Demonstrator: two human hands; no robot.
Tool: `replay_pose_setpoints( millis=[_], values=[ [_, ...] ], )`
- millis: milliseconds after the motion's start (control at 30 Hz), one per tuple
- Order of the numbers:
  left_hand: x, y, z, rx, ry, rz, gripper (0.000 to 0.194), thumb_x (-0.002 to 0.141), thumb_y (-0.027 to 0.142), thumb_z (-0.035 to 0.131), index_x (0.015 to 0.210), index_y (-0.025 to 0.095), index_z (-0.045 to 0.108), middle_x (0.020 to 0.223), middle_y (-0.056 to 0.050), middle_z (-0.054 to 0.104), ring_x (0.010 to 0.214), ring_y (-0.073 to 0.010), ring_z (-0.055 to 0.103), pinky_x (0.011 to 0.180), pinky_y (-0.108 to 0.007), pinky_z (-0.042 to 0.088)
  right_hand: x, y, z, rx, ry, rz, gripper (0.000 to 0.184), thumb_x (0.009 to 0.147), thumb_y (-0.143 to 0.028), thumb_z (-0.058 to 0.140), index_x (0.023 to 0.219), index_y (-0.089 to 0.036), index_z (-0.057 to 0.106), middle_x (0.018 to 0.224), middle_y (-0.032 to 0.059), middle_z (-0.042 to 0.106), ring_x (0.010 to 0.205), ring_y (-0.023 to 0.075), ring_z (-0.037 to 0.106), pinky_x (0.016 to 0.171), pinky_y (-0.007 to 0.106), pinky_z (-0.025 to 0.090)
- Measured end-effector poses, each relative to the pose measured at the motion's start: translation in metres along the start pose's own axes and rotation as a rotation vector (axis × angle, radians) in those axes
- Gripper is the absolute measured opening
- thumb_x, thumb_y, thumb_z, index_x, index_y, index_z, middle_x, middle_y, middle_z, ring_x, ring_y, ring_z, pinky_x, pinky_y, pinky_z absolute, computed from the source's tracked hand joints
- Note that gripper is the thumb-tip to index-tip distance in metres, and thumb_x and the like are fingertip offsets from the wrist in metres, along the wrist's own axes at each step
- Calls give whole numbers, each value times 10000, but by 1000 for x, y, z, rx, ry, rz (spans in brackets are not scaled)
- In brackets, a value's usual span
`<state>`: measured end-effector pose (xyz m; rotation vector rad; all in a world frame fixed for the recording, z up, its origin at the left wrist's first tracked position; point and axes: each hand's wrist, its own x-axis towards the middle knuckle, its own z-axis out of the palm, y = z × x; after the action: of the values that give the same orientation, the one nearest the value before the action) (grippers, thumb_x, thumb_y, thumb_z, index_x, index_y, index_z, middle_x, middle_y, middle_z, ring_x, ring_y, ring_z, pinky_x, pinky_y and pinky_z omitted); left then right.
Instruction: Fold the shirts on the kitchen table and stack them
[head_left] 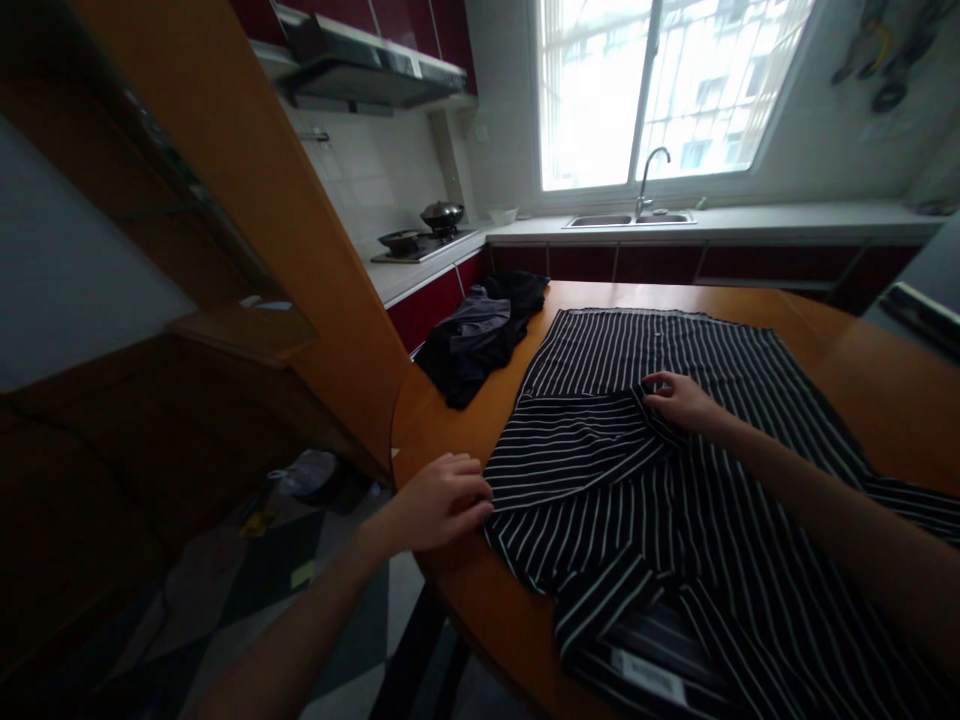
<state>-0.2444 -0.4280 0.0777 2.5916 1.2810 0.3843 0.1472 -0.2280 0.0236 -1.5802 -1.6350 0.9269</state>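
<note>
A black shirt with white stripes (720, 480) lies spread on the round wooden table, its collar towards me and its hem at the far side. One sleeve (577, 440) is folded inward across the shirt's front. With thumb and fingers, my right hand (682, 402) pinches this sleeve's end near the middle of the shirt. At the shirt's left edge, my left hand (442, 500) has its fingers curled and its thumb close to them, closed on the fabric at the fold. A pale label (649, 676) shows inside the collar.
Dark crumpled clothes (480, 325) lie at the table's (427, 410) far left edge. Beyond stand a stove (427, 245) with pans, a counter with a sink (600, 221), and a window. A wooden partition (300, 150) rises on the left; bags (307, 472) lie on the floor.
</note>
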Motion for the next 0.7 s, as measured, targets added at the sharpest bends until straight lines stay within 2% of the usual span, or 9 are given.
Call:
replay_pose_setpoints(
  millis=[100,200,300,400,500,600,700],
  values=[
    [34,-13,-7,-85,145,-38,243,1025,261,467,983,199,698,957,-47,642,901,-173,601,831,-290,459,2,7,8,-156,62,-114,364,748,-232,758,1095,-137,697,687,21,669,590,160,618,548,261,472],
    [88,-39,0,-85,224,-18,251,1016,221,459,1102,191,693,1056,-65,646,1008,-195,592,925,-311,450,0,10,13,-266,95,-167,402,752,-209,736,1144,-137,684,770,46,692,680,185,648,645,290,500],
    [144,-72,9,-52,190,-25,267,992,214,479,1095,192,725,1050,-76,616,1030,-220,566,972,-346,434,-3,12,17,-320,138,-178,411,775,-197,704,1180,-138,672,850,73,708,747,200,667,714,311,512],
    [180,-101,17,-145,9,-28,280,992,285,504,956,200,768,994,-61,571,1013,-207,554,1008,-337,418,-5,14,20,-317,159,-174,434,793,-222,697,1218,-146,655,889,87,717,801,219,688,742,322,523],
    [189,-117,22,-264,-128,51,370,1014,387,474,917,194,774,979,-59,555,1036,-199,536,1029,-316,401,-8,17,24,-310,183,-165,445,803,-245,695,1237,-160,649,955,113,723,874,244,702,779,347,532],
    [184,-124,25,-302,-132,94,445,1007,477,472,844,178,758,969,-65,551,1032,-198,523,1030,-307,389,-9,18,24,-294,193,-167,452,809,-253,692,1250,-165,644,987,125,722,901,251,702,804,361,534],
    [177,-126,23,-315,-98,72,469,986,514,504,765,161,719,988,-67,541,993,-186,526,998,-293,409,-10,16,23,-268,187,-174,466,819,-248,675,1272,-148,630,978,130,716,864,242,699,792,357,533]
  ],
)
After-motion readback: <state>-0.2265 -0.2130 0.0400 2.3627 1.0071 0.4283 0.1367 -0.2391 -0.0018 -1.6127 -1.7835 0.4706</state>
